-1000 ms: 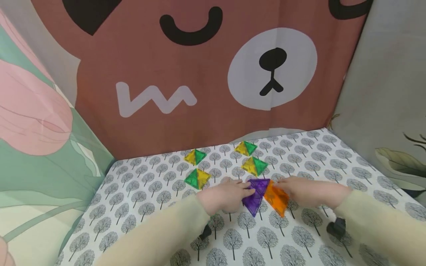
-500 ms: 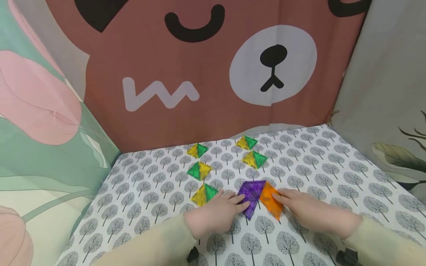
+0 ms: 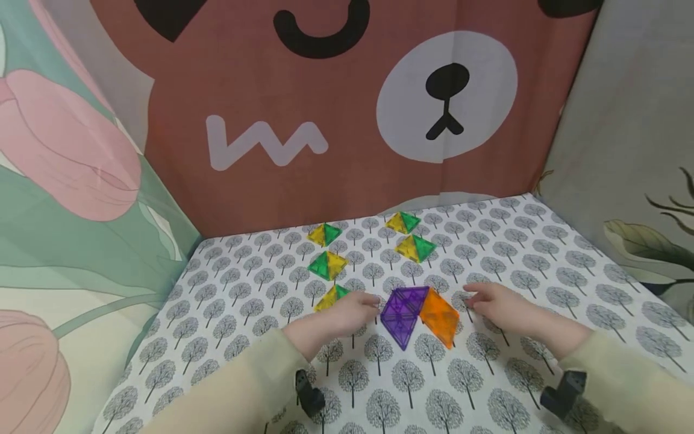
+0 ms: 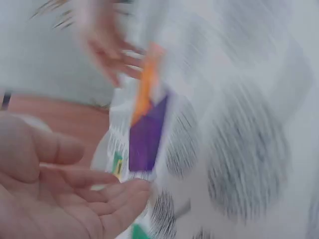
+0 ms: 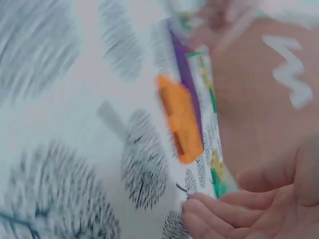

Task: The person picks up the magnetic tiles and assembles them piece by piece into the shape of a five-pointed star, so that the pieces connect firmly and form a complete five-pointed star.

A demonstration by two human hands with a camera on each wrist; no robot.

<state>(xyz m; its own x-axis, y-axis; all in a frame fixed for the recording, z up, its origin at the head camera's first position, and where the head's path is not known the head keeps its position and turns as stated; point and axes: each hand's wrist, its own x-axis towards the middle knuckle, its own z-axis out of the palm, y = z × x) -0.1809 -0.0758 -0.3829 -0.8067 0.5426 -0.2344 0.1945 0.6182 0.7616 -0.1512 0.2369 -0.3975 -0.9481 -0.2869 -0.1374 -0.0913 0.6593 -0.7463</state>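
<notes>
Purple translucent tiles (image 3: 402, 314) and an orange translucent tile piece (image 3: 440, 317) lie side by side on the tree-print cloth, meeting at the upper corner with a gap below. My left hand (image 3: 353, 313) is just left of the purple tiles, fingers relaxed and holding nothing, covering part of a yellow and green tile pair (image 3: 327, 299). To the right of the orange piece, my right hand (image 3: 501, 307) hovers apart from it, fingers loosely extended. Both wrist views are blurred; the left palm (image 4: 65, 194) and right palm (image 5: 259, 209) show bare.
Behind the hands lie more yellow and green tile pairs: two at left, a nearer one (image 3: 328, 265) and a farther one (image 3: 324, 234), and two at right, a nearer one (image 3: 415, 248) and a farther one (image 3: 403, 222). A bear-print curtain (image 3: 325, 193) hangs along the cloth's back edge.
Both hands have come off the tiles and moved apart, left hand leftward, right hand rightward. The purple and orange tiles stay joined at the top.
</notes>
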